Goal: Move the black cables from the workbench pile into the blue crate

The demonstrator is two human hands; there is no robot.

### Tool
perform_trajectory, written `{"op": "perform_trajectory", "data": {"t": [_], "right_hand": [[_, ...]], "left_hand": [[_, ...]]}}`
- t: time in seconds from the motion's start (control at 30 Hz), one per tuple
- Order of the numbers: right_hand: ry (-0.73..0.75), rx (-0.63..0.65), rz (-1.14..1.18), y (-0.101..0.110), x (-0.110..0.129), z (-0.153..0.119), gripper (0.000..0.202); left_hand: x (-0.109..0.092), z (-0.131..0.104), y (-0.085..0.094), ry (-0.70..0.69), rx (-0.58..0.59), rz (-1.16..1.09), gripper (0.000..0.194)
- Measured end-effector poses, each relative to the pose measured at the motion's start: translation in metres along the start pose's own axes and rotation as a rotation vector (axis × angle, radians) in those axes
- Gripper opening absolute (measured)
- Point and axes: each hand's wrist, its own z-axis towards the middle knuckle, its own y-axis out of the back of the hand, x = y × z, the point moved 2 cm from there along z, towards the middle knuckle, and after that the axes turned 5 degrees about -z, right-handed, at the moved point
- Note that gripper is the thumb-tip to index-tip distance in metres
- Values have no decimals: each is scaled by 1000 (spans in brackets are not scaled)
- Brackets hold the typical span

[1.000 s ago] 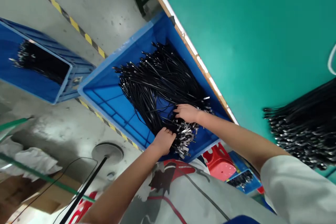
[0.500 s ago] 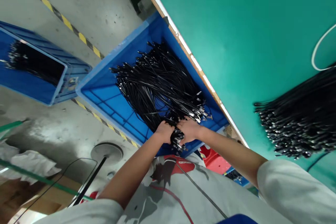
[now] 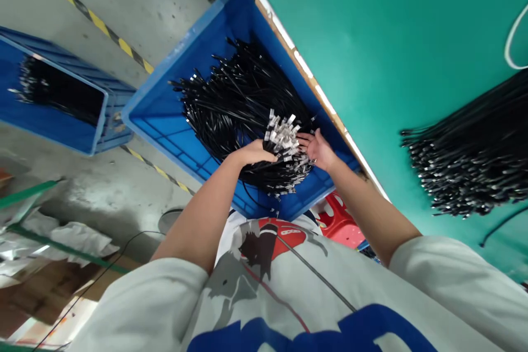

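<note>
Many black cables (image 3: 243,88) with metal plug ends lie heaped in a blue crate (image 3: 165,74) beside the table. My left hand (image 3: 256,153) is wrapped round a bundle of these cables, whose silvery plugs (image 3: 284,136) point up and to the right. At the right side of the plugs is my right hand (image 3: 317,149), palm turned up and fingers spread, with its fingertips at the plug ends. The part of the bundle under my left hand is hidden.
A green table (image 3: 363,55) holds a large pile of black cables (image 3: 474,159) at the right. On the floor at the left stands another blue crate (image 3: 45,121) with cables. A red stool (image 3: 340,223) is beside my body. A green metal frame (image 3: 61,245) stands lower left.
Both hands have moved up and apart. My left hand has lifted a bundle with its plugs upward, and my right hand has opened and turned palm up. The camera view has shifted slightly.
</note>
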Motion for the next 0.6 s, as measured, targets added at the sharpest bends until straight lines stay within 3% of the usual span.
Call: {"op": "perform_trajectory", "data": {"t": [0.17,0.3,0.37,0.47,0.6], "right_hand": [[-40,-9,-38,-1,3,-2,70],[-56,54,-93,-2,2,-3,80],[-36,113,-138,-2,-1,-3,73],[104,157,-374,-2,-11,-4,60],[345,165,-825,-9,-29,-8,56]], "left_hand": [[0,1,1,44,42,138,48],[10,-9,-29,97,267,569,52],[19,-13,-49,146,325,750,53],[36,-12,-73,164,298,880,65],[57,-11,-83,145,225,993,84]]}}
